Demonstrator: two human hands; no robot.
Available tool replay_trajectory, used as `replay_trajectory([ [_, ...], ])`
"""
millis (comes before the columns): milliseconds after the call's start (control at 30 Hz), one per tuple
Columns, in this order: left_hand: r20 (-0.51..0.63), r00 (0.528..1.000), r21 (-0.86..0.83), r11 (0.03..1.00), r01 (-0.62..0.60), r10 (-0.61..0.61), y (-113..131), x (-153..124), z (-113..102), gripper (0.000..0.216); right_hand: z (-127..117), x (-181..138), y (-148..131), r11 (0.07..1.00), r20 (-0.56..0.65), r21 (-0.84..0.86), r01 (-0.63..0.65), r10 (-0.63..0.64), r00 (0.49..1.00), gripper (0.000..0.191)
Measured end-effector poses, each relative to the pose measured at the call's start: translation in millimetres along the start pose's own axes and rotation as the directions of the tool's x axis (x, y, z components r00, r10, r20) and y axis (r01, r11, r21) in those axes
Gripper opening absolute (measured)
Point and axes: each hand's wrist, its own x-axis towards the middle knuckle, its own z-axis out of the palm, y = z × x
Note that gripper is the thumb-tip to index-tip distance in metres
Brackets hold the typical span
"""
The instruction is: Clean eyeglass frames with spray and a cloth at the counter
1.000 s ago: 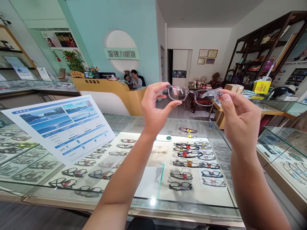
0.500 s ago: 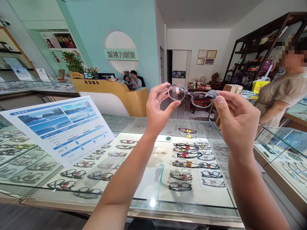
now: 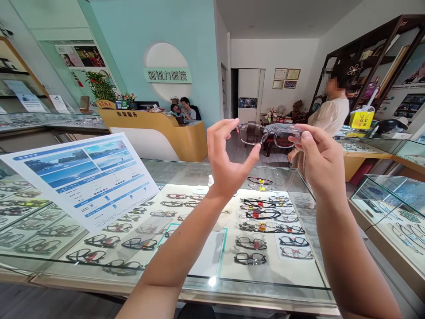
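A pair of clear-framed eyeglasses (image 3: pixel 253 142) is held up in front of me, above the glass display case (image 3: pixel 265 279). My left hand (image 3: pixel 229 155) has its fingertips at the left end of the frame, with its thumb by the lower rim. At the other end, my right hand (image 3: pixel 320 155) pinches the frame between thumb and fingers. A thin greyish cloth (image 3: pixel 282 127) lies over the top of the right lens, held in the same pinch. Several eyeglasses (image 3: pixel 262 214) with coloured tags sit in rows below in the case.
A printed white sheet (image 3: pixel 96 186) stands on the case at left. A counter (image 3: pixel 146 128) with two people behind it stands farther back. Another person (image 3: pixel 328 110) stands at right, near a yellow container (image 3: pixel 361 118) and a second glass case (image 3: pixel 392 212).
The eyeglasses have tilted and shifted slightly right. My right hand has moved a little left, and the cloth has spread along the top rim. The person at right has moved farther back.
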Motion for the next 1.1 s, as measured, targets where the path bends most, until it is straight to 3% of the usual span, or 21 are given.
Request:
replay_trajectory([
  [167, 0.022, 0.999, -0.012, 0.999, 0.036, -0.036, 0.7, -2.7, 1.2, 0.069, -0.4, 1.2, 4.1, 1.0, 0.003, 0.003, -0.016, 0.016, 1.0, 0.036],
  [500, 0.005, 0.994, -0.101, 0.988, 0.112, -0.112, -11.2, -3.5, 6.5, 0.073, 3.1, -6.7, -19.4, 0.998, -0.023, -0.031, 0.045, -0.046, 0.999, 0.032],
  [767, 0.092, 0.978, -0.252, 0.946, 0.204, -0.186, -25.4, -4.4, 12.8, 0.079, 4.1, -13.3, -33.1, 0.994, -0.014, -0.057, 0.097, -0.098, 0.995, 0.034],
  [1100, 0.161, 0.969, -0.268, 0.936, 0.227, -0.189, -32.0, -6.8, 14.9, 0.076, 7.7, -18.2, -35.7, 0.996, -0.012, -0.011, 0.092, -0.092, 0.996, 0.034],
])
